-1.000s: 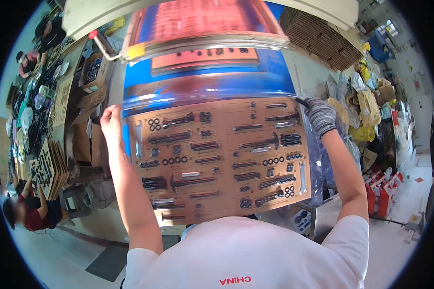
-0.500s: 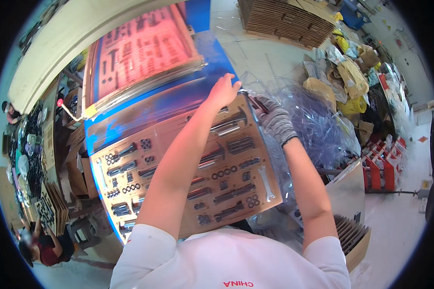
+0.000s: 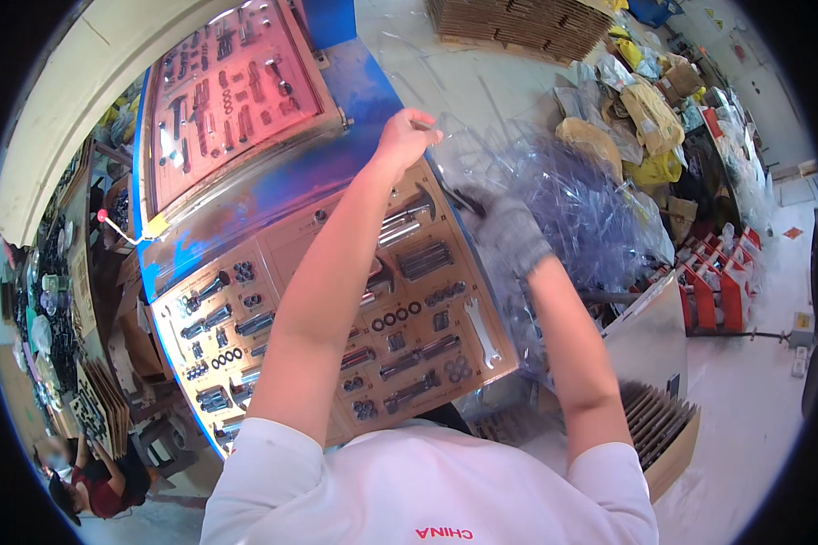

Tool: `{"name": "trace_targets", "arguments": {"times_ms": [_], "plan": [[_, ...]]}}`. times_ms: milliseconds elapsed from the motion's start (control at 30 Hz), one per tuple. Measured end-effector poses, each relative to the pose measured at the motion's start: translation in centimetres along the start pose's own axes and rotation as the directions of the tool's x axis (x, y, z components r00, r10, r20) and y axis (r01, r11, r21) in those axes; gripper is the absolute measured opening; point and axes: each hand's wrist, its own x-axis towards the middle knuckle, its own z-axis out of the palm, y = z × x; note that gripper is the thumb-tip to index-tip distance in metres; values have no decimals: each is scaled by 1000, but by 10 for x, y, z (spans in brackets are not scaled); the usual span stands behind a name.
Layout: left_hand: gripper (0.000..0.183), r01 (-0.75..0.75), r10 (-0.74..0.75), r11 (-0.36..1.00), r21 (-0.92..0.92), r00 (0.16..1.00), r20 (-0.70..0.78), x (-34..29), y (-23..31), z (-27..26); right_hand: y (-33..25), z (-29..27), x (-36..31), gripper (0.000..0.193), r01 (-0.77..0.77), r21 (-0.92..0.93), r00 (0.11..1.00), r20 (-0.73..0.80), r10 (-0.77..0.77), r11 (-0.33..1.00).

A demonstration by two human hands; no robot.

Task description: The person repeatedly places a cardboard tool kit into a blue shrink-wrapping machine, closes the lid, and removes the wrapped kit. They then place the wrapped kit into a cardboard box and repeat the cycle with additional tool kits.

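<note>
A brown board (image 3: 409, 381) covered with tools under clear film lies before me, carrying sockets, wrenches and a hammer. My left hand (image 3: 404, 138), bare, is at the board's far right corner with its fingers curled together; whatever they pinch is too small to make out. Just off the board's right edge, my right hand (image 3: 513, 234) in a grey knit glove is closed round a dark slim hand tool (image 3: 463, 198). Motion smears the glove and the tool, so its kind is unclear. Loose clear plastic film (image 3: 563, 200) lies to the right of that hand.
Beyond the board, a blue machine (image 3: 336, 82) holds another tool-filled board (image 3: 227, 100) under reddish light. A lever with a red knob (image 3: 103, 215) sticks out at left. Bags (image 3: 650, 127), stacked cardboard (image 3: 518, 27) and red items (image 3: 718, 282) stand right. A person (image 3: 100, 486) works lower left.
The view has shifted, so the board sits lower and further left. My left hand's fingers have curled from a more outstretched pose. My gloved right hand has moved slightly toward me.
</note>
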Motion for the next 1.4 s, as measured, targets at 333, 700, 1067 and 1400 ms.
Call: {"name": "trace_targets", "arguments": {"times_ms": [333,700,1067,1400], "plan": [[9,-824,986,96,558,155,60,-96,128,131,56,-12,-295,46,-21,-342,766,599,235,939],[37,-613,707,584,532,707,38,-228,-25,-4,56,32,-249,56,9,459,896,391,-211,888],[48,218,549,427,878,709,-443,-353,-145,-184,-215,204,-61,63,225,-68,972,-61,-229,972],[42,179,508,555,813,701,-501,-365,-127,-193,-236,212,-57,60,192,-284,977,-37,-211,939]]}}
